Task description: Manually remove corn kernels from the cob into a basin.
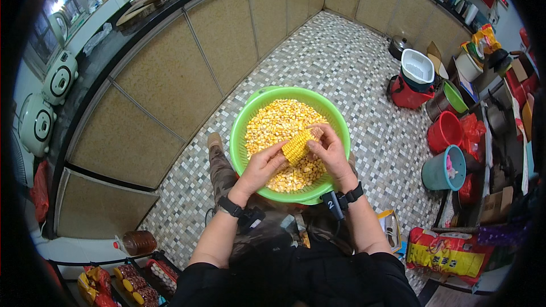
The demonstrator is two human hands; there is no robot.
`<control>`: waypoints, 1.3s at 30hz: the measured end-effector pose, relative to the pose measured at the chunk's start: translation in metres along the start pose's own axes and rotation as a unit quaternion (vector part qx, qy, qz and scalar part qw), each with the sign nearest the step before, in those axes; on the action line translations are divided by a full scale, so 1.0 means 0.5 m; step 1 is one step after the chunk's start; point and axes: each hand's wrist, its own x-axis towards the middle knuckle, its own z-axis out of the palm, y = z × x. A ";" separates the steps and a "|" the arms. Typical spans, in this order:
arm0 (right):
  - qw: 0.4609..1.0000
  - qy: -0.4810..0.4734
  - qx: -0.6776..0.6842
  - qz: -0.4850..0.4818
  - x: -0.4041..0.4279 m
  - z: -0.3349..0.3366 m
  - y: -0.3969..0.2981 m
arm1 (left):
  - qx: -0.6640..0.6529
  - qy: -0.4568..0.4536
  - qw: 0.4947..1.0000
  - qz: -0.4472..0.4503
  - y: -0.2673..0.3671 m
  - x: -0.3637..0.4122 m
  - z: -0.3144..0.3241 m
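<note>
A partly shelled ear of dried corn (296, 147) is held between both hands above a green plastic colander basket (341, 136). My left hand (263, 165) grips its lower left end between thumb and fingers. At the other end, where the bare cob shows, my right hand (332, 151) has its thumb and curled fingers around it. Loose yellow corn kernels (277, 119) cover the inside of the basket. The basket is in front of my body, between my legs. A strapped dark device is on each wrist.
Tan cabinets (166, 81) curve along the left. On the right stand a red bucket (445, 131), a light blue bucket (443, 168) and a white basket (417, 66) stacked on containers. A bottle of brown liquid (138, 243) lies at lower left, near a rack.
</note>
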 end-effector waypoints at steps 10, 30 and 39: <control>0.999 -0.004 0.016 0.030 -0.001 0.000 -0.001 | 0.022 0.003 0.999 0.030 0.027 0.003 -0.012; 0.999 0.012 0.025 0.026 0.001 0.006 -0.005 | -0.035 -0.014 0.998 -0.053 0.009 -0.004 -0.001; 0.999 0.006 0.029 0.017 -0.001 0.005 -0.006 | -0.008 0.028 0.999 -0.015 0.005 0.001 -0.002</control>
